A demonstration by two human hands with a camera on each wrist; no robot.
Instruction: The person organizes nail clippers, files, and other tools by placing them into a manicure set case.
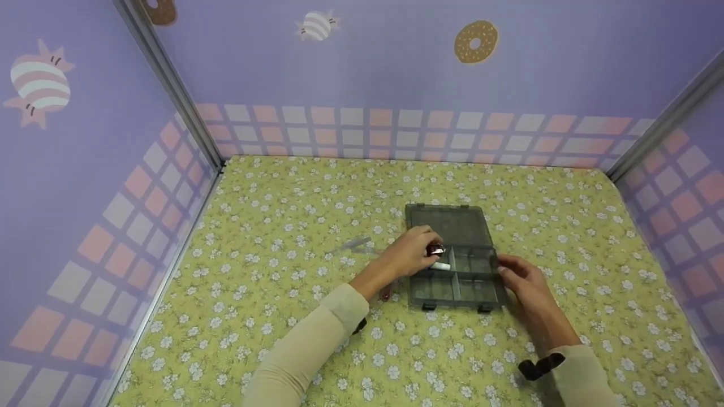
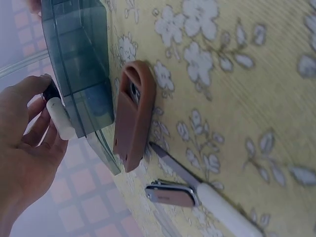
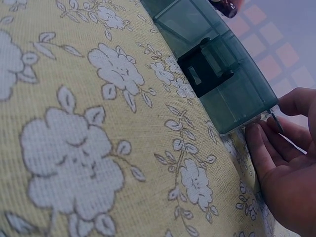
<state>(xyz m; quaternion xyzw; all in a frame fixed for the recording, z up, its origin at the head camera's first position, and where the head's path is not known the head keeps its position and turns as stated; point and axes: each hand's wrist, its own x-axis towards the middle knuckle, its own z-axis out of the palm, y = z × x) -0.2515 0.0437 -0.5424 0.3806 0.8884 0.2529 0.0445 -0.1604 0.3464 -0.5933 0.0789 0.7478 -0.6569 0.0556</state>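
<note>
Here the left hand (image 1: pixel 416 249) pinches a small white piece (image 1: pixel 441 265) over the open organiser box (image 1: pixel 452 282), right hand (image 1: pixel 523 280) loosely steadying its edge

A: What lies on the yellow floral cloth (image 1: pixel 283 237) left of centre?

B: 1 brown swivel stick (image 2: pixel 134 116), 1 silver clip (image 2: pixel 171 193) and 1 white-handled tool (image 2: pixel 217 207). Above, lilac walls (image 1: pixel 396 68) carry 1 doughnut print (image 1: pixel 475 41).
</note>
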